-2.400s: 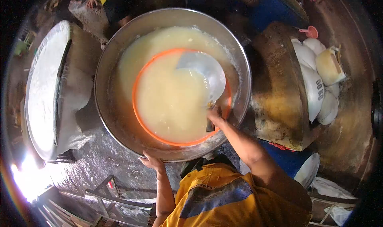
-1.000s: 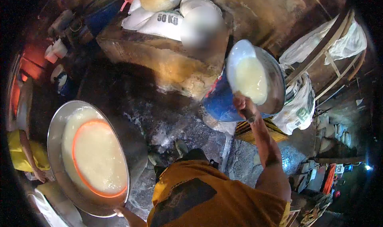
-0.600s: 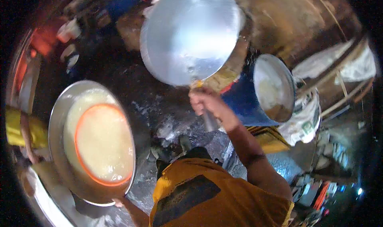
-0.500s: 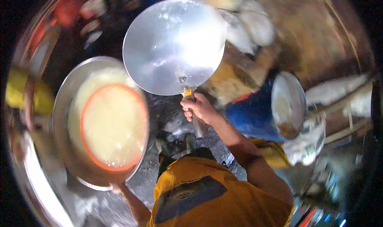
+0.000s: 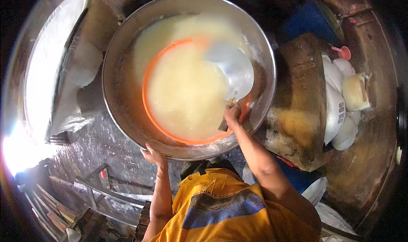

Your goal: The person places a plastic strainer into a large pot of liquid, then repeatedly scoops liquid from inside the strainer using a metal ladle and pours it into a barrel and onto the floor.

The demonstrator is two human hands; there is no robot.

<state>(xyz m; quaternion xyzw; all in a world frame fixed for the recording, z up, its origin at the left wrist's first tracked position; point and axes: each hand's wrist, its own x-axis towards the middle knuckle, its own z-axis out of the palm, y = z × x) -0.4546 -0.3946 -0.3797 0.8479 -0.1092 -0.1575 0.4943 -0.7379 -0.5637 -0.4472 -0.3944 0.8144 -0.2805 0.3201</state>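
Note:
A wide steel vat point(image 5: 121, 84) holds pale yellow liquid point(image 5: 182, 97). Inside it sits a round orange rim point(image 5: 146, 86), with more of the same liquid within its circle. My right hand point(image 5: 233, 115) is closed around the short handle of a broad, shallow metal scoop point(image 5: 240, 76). The scoop's bowl is tilted over the right part of the liquid, and its far edge is smeared by motion; whether it dips in, I cannot tell. At the vat's near left edge, my left hand point(image 5: 154, 155) grips the metal rim, fingers over the lip.
Right of the vat stands a brown, worn block-like surface point(image 5: 293, 110), with filled white sacks point(image 5: 333, 101) and a pink dipper point(image 5: 342, 52) beyond. A blue barrel point(image 5: 312, 23) is at the upper right. Metal framing point(image 5: 110, 193) lies low on the left, over wet floor point(image 5: 93, 152).
My view has swung left, bringing the vat to the centre. The scoop, earlier held up to the right of the vat, is now over the liquid. My left hand stays on the rim.

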